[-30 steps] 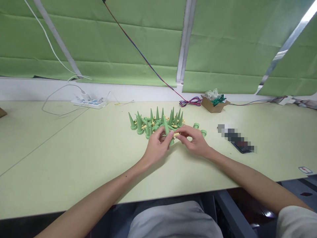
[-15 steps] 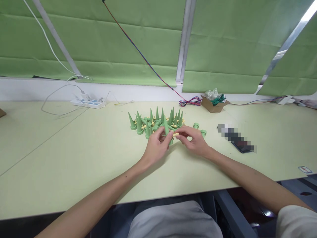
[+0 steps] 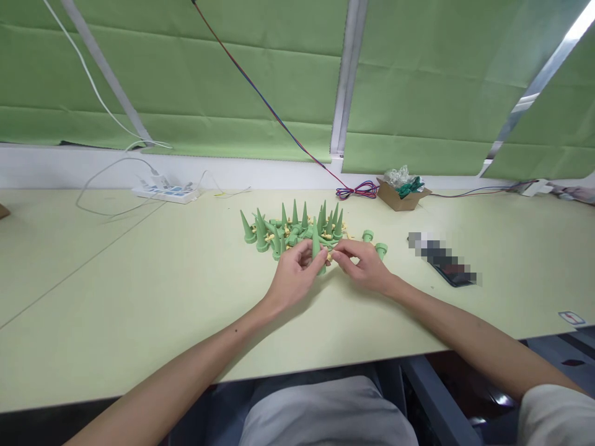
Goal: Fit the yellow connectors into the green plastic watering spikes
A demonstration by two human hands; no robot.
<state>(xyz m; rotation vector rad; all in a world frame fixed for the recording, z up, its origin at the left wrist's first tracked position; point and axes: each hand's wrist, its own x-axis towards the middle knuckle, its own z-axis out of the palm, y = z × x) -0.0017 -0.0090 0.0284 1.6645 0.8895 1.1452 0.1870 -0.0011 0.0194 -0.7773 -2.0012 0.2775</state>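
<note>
My left hand (image 3: pixel 297 267) is closed around a green cone (image 3: pixel 316 238), whose tip points up. Close to its right side, my right hand (image 3: pixel 361 265) pinches at a small yellow piece (image 3: pixel 330 256) beside the cone. The fingertips of both hands nearly meet there. Behind them lies a cluster of green cones (image 3: pixel 261 235), several standing upright, with small yellow pieces mixed in. Two short green caps (image 3: pixel 367 235) (image 3: pixel 381 249) rest on the table right of the cluster.
On the pale table (image 3: pixel 186 297), a phone (image 3: pixel 449 263), partly pixelated, lies at the right. A cardboard box (image 3: pixel 402 197) with plastic and green material stands at the back, beside coiled wires (image 3: pixel 357 190). A power strip (image 3: pixel 170 193) sits at the back left.
The green cone in my left hand has shifted slightly right and stands more upright. My right fingertips have moved a little at the yellow piece.
</note>
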